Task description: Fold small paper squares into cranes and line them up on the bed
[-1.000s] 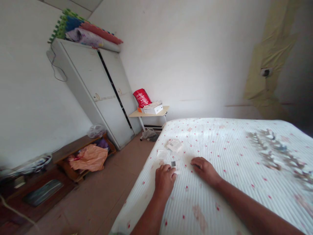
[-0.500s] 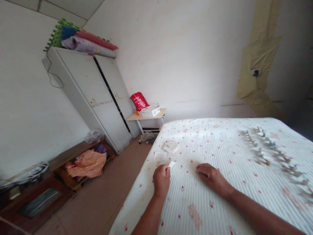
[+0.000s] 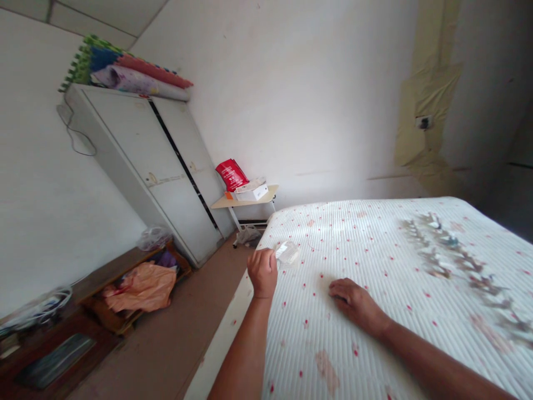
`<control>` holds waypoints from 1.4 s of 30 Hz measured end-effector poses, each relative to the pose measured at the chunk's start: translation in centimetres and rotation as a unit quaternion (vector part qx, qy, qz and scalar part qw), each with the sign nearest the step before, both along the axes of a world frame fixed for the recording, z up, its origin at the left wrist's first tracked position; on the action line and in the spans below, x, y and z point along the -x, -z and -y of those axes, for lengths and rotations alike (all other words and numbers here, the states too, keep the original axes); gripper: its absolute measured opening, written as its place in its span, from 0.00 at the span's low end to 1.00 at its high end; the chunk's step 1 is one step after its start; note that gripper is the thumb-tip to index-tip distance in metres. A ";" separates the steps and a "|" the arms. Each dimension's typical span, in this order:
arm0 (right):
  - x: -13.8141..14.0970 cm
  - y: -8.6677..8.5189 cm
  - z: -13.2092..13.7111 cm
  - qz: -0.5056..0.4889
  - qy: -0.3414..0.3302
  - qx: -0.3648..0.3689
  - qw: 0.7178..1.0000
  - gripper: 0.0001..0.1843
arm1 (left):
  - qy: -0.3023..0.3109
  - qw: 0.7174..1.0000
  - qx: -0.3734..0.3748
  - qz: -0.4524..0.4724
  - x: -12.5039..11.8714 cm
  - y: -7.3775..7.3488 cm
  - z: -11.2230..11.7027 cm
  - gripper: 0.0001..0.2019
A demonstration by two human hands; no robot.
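Observation:
My left hand (image 3: 262, 272) is closed with thumb against fingers, gripping a small white paper slip (image 3: 282, 251) near the bed's left edge. Just past the fingertips, a small pile of pale packets or papers (image 3: 290, 254) lies on the bed, partly covered by the slip and hand. My right hand (image 3: 352, 297) rests on the white ribbed bed cover (image 3: 375, 244) with its fingers curled inward. What those fingers hold, if anything, is hidden. Rows of small blurred objects (image 3: 452, 241) lie to the right, apart from both hands.
A small table (image 3: 219, 203) by the wall bears a red bag (image 3: 231, 175) and a white box (image 3: 252, 192). A grey cabinet (image 3: 137, 144) with rolled mats on top stands at left. Below it, a low wooden unit (image 3: 104, 266) holds an orange plastic bag (image 3: 144, 286).
My left hand has moved forward and slightly left with the white slip, up to the small pile. My right hand stays on the bed cover. The view has shifted slightly.

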State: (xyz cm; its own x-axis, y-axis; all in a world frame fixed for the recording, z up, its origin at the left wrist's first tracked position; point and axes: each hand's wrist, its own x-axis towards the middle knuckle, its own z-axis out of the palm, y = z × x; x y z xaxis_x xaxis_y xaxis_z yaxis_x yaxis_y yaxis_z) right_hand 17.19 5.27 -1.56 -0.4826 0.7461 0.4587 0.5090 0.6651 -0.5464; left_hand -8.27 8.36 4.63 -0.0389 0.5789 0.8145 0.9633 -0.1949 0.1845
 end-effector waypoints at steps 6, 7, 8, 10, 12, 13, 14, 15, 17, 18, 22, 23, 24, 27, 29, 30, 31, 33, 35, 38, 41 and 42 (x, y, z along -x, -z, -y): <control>0.1 0.2 0.0 0.014 -0.002 -0.005 1.000 0.14 | -0.037 0.993 0.058 -0.100 0.6 -3.3 -5.6 0.12; 0.1 0.2 0.0 0.016 -0.002 -0.006 1.000 0.14 | -0.037 0.989 0.085 -0.112 0.5 -3.0 -6.3 0.11; 0.1 0.1 0.0 0.017 -0.002 -0.007 1.000 0.14 | -0.032 0.985 0.120 -0.120 0.3 -2.5 -6.8 0.11; 0.2 0.0 0.1 0.015 0.000 -0.007 1.000 0.14 | -0.023 0.977 0.173 -0.125 -0.2 -0.8 -7.2 0.10; 0.2 0.0 0.1 0.009 0.001 -0.008 1.000 0.14 | -0.011 0.972 0.198 -0.123 -0.6 1.2 -7.1 0.11; 0.3 -0.1 0.1 0.005 0.001 -0.010 1.000 0.14 | -0.008 0.971 0.208 -0.119 -0.8 2.1 -7.0 0.11; 0.3 -0.1 0.1 0.003 0.000 -0.011 1.000 0.14 | -0.004 0.970 0.217 -0.114 -1.0 2.8 -6.7 0.11; 0.2 -0.1 0.1 0.000 0.000 -0.012 1.000 0.14 | -0.001 0.969 0.221 -0.109 -1.0 3.4 -6.5 0.11; 0.2 -0.2 0.1 0.000 0.000 -0.011 1.000 0.13 | 0.006 0.969 0.225 -0.098 -1.0 3.8 -6.2 0.11; 0.2 -0.3 0.2 0.001 -0.001 -0.010 1.000 0.13 | 0.011 0.970 0.225 -0.094 -0.9 3.8 -6.0 0.11; 0.3 -0.6 0.3 0.010 0.000 -0.004 1.000 0.14 | 0.023 0.976 0.204 -0.070 -0.2 2.8 -6.2 0.10; 0.4 -0.6 0.4 0.011 0.001 -0.004 1.000 0.14 | 0.019 0.979 0.192 -0.061 0.0 2.4 -6.3 0.10; 0.4 -0.7 0.4 0.010 0.002 -0.004 1.000 0.14 | 0.014 0.982 0.180 -0.050 0.1 1.9 -6.3 0.11; 0.4 -0.6 0.4 -0.008 0.001 0.000 1.000 0.14 | 0.002 0.990 0.137 -0.019 0.1 0.5 -5.7 0.13; 0.2 -0.4 0.1 -0.041 0.019 0.011 0.999 0.13 | 0.042 0.995 0.087 0.007 -0.6 0.0 -4.4 0.13; 0.0 -0.2 -0.1 -0.062 0.037 0.024 0.997 0.12 | 0.081 0.994 0.067 0.014 -1.1 0.1 -3.4 0.13; -0.3 0.0 -0.3 -0.086 0.064 0.039 0.993 0.12 | 0.120 0.991 0.063 0.007 -1.8 0.3 -2.3 0.13; -1.1 0.4 -0.5 -0.117 0.102 0.083 0.984 0.14 | 0.182 0.979 0.086 -0.021 -3.5 1.2 0.1 0.12; -2.1 0.7 -0.2 -0.116 0.106 0.082 0.984 0.16 | 0.227 0.964 0.132 -0.050 -5.2 2.4 2.6 0.12; -3.5 1.1 1.1 -0.071 0.076 0.031 0.994 0.20 | 0.244 0.946 0.202 -0.073 -7.3 4.0 5.4 0.10; -4.4 1.1 2.8 -0.017 0.040 0.001 0.999 0.23 | 0.247 0.936 0.239 -0.079 -8.6 4.7 7.1 0.09; -4.5 1.0 3.2 -0.004 0.034 -0.005 0.999 0.22 | 0.252 0.932 0.248 -0.080 -8.9 4.7 7.4 0.09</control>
